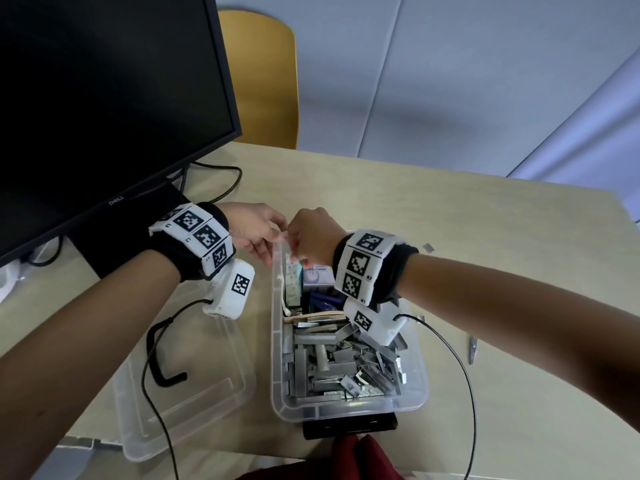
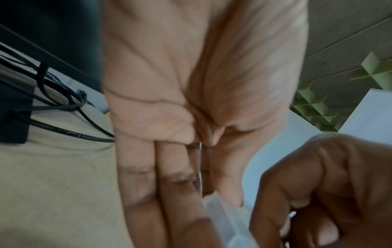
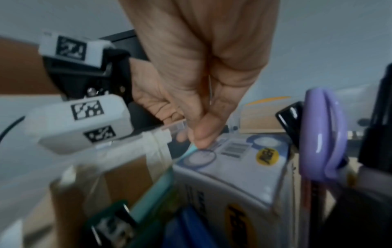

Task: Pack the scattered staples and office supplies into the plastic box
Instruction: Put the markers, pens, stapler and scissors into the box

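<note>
Red cloth (image 1: 349, 459) shows at the bottom edge of the head view, just below the clear box (image 1: 277, 358) on the tan surface (image 1: 485, 237). Staples (image 1: 339, 358) in grey strips fill the near half of the box; the far half holds a white carton (image 1: 317, 277), a teal pack (image 1: 292, 282) standing on edge and something blue (image 1: 323, 301). Purple scissor handles (image 3: 326, 134) stand beside the carton in the right wrist view. A clear lid (image 1: 180, 375) lies flat on the surface, left of the box.

Both hands meet over the far left corner of the box. The left hand (image 1: 256, 230) has its fingers (image 2: 176, 193) straight and side by side, tips at the box rim; its grip is loose and holds nothing. The right hand (image 1: 311, 233) reaches down into the box with its fingers curled, thumb tip (image 3: 203, 132) on the teal pack next to the carton; whether that grip has truly closed on the pack I cannot tell.

A loose staple strip (image 1: 428, 247) and small scissors (image 1: 472, 349) lie on the surface right of the box. A dark monitor (image 1: 104, 98) stands at the far left.
</note>
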